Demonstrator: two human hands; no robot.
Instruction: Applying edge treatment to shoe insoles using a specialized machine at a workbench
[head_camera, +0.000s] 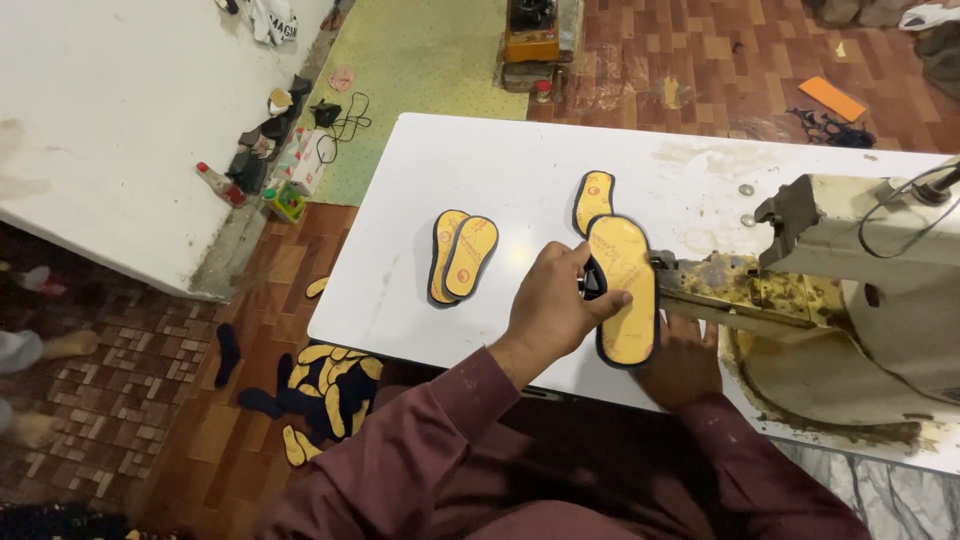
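Observation:
My left hand (556, 300) grips the near left edge of a yellow shoe insole with a black rim (624, 290), held at the arm of a dirty cream sewing machine (850, 290). My right hand (682, 360) sits under the insole's lower end, mostly hidden by it, and seems to support it. A second yellow insole (593, 198) lies on the white table (520, 170) just beyond the held one. Two overlapping yellow insoles (462, 256) lie to the left of my left hand.
A heap of yellow and black insoles (320, 395) lies on the brick-patterned floor below the table's left edge. A white slab (110, 130) with bottles and clutter along its edge stands at left. An orange machine (530, 35) sits beyond the table. A person's bare feet (50, 380) show at far left.

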